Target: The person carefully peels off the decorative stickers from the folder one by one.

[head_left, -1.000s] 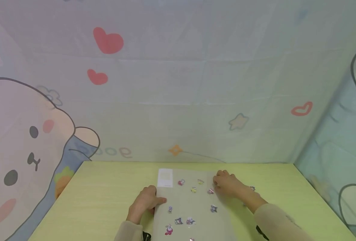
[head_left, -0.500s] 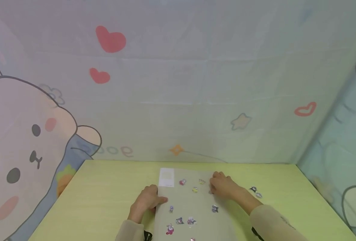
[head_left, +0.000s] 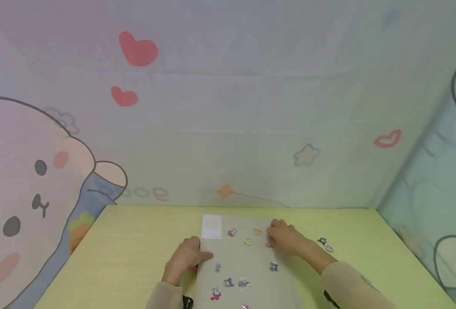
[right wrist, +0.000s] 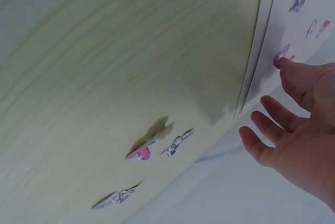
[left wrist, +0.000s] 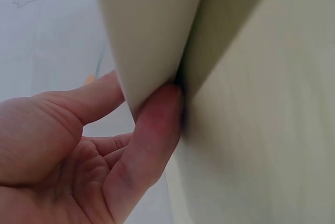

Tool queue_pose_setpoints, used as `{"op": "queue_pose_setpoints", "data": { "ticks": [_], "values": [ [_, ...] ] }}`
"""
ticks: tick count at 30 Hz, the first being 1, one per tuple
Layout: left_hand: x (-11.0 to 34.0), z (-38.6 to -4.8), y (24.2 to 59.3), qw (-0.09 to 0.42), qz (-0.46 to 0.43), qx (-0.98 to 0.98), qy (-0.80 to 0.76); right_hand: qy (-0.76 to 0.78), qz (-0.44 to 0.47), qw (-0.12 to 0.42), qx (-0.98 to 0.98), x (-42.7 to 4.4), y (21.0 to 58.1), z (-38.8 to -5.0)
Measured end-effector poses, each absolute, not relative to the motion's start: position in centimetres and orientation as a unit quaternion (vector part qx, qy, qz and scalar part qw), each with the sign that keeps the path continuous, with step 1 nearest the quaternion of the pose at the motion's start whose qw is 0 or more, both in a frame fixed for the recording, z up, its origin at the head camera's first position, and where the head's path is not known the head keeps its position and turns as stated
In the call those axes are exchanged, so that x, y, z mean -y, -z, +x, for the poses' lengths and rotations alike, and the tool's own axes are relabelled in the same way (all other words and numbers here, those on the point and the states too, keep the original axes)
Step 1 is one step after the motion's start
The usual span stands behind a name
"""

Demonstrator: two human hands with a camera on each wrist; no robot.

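Observation:
A beige board [head_left: 247, 262] with a white label [head_left: 211, 226] at its far left corner lies in the middle of the head view, dotted with several cartoon stickers. My left hand [head_left: 186, 256] grips its left edge, the thumb on top. In the left wrist view, that hand's finger [left wrist: 149, 135] is against the board's side [left wrist: 152, 30]. At the far right edge is my right hand [head_left: 285, 239]. Its thumb touches a pink sticker [right wrist: 280, 57] on the board in the right wrist view, with the other fingers loosely spread. The hand partly covers that sticker in the head view.
On the yellow wood-grained table [head_left: 143, 249], right of the board, lie loose stickers: a dark one [head_left: 322, 241] and a pale one [head_left: 329, 248]. A third, pink-marked sticker [right wrist: 144, 153] shows in the right wrist view. A printed curtain [head_left: 228, 107] hangs behind the table.
My right hand has shifted slightly left over the board, partly covering the pink sticker that was in plain sight. The loose stickers beside its forearm show more fully. The left hand keeps its grip.

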State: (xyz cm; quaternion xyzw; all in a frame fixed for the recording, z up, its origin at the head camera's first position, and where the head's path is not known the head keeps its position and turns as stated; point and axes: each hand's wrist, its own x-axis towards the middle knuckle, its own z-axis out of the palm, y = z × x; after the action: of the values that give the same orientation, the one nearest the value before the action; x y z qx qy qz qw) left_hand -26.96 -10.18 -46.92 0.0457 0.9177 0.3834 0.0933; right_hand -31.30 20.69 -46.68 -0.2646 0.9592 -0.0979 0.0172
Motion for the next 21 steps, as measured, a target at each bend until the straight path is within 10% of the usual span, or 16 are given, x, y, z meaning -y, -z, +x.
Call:
{"op": "queue_pose_setpoints", "data": {
  "ticks": [21],
  "values": [
    [10.4, -27.0, 47.0, 0.094, 0.041, -0.918, -0.383, 0.118, -0.252, 0.031, -0.96, -25.8, 44.7, -31.7]
  ]
}}
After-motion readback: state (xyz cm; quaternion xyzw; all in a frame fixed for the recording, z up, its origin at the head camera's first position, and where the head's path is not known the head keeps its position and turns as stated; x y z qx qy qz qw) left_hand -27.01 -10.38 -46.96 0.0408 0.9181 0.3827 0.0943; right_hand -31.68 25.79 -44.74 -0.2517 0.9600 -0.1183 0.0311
